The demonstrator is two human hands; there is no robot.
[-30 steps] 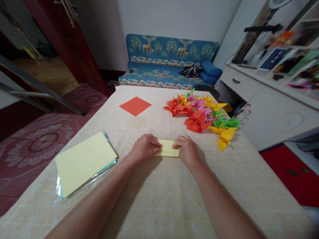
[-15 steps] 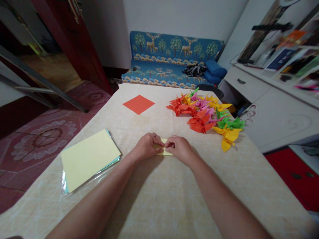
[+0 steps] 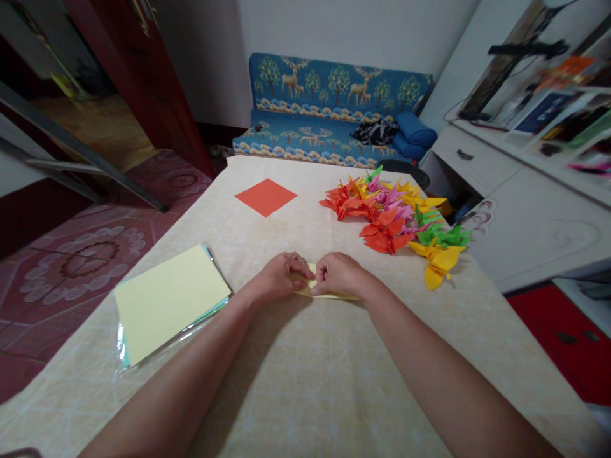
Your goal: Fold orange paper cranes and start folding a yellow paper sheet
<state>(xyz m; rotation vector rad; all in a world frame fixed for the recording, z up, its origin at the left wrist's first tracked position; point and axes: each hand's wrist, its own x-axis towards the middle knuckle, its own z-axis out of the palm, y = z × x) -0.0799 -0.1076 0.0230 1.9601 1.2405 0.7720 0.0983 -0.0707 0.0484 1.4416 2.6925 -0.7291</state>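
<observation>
A small folded yellow paper (image 3: 334,295) lies on the beige table (image 3: 305,381), mostly covered by both hands. My left hand (image 3: 280,276) is closed with its fingertips pinching the paper's left part. My right hand (image 3: 340,275) is closed too and pinches the paper just beside the left fingertips, so the two hands nearly touch over it.
A stack of coloured sheets (image 3: 169,300) with a pale yellow one on top, in a clear wrapper, lies to the left. An orange paper square (image 3: 266,196) rests farther back. A heap of several folded paper cranes (image 3: 396,219) sits at the right. White cabinet (image 3: 525,216) stands beyond the right edge.
My hands have come together from the paper's two ends to its middle. The yellow paper is folded shorter, and its right part now shows under my right hand.
</observation>
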